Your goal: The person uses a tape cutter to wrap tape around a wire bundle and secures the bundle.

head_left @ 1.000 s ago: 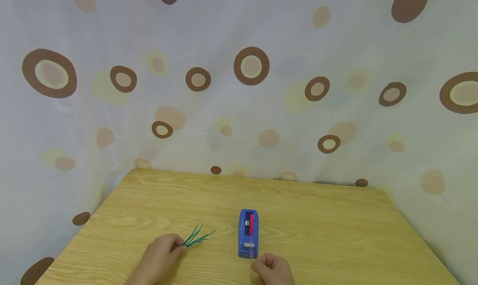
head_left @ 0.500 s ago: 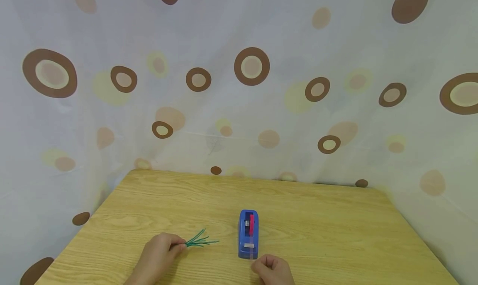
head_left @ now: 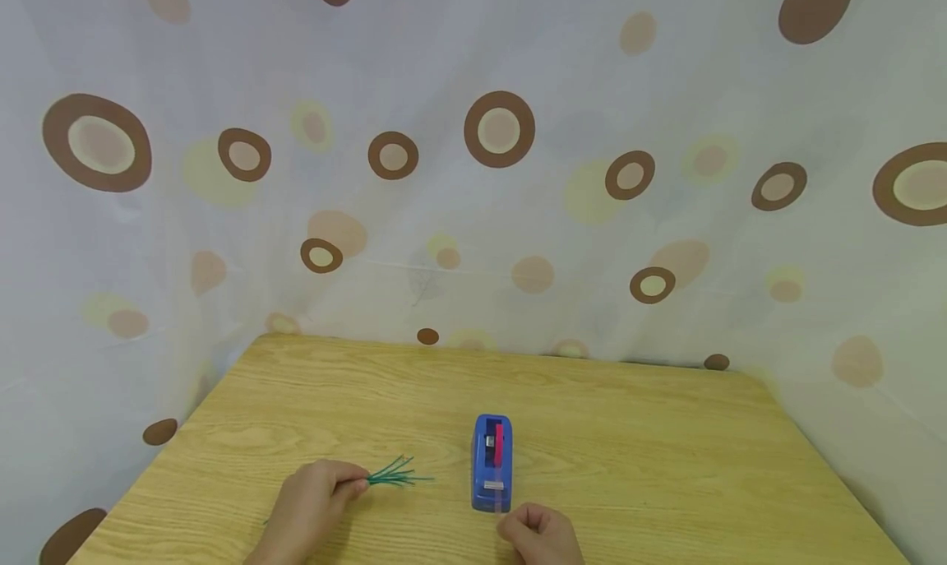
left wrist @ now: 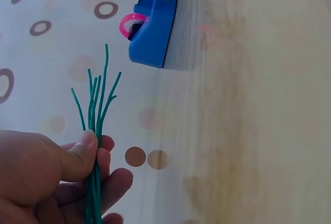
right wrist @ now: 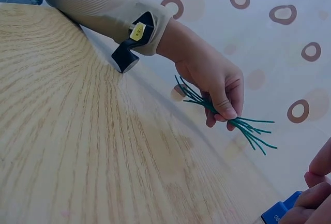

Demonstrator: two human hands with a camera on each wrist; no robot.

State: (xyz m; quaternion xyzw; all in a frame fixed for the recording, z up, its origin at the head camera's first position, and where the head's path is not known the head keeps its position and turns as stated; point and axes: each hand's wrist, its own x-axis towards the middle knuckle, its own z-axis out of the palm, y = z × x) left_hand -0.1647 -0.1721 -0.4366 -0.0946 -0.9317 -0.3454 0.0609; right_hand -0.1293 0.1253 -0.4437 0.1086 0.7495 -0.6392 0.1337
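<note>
A bundle of thin green wires (head_left: 395, 474) is pinched between the thumb and fingers of my left hand (head_left: 311, 503). In the left wrist view the wires (left wrist: 98, 102) fan out above the thumb, some bent at the tip. Both ends of the bundle (right wrist: 254, 131) stick out of the grip in the right wrist view. A blue tape dispenser (head_left: 481, 465) with a pink-cored roll (head_left: 499, 445) stands right of the left hand. My right hand (head_left: 543, 534) pinches the end of a clear tape strip (head_left: 498, 499) that runs over the dispenser's front.
The wooden table (head_left: 666, 450) spreads around both hands. Behind it hangs a pale curtain (head_left: 562, 219) printed with brown circles. A strap with a small black device (right wrist: 135, 40) sits on the left wrist.
The left hand has shifted slightly and tilted the green wires, so the bundle points more to the right. The right hand and the tape dispenser have stayed in place.
</note>
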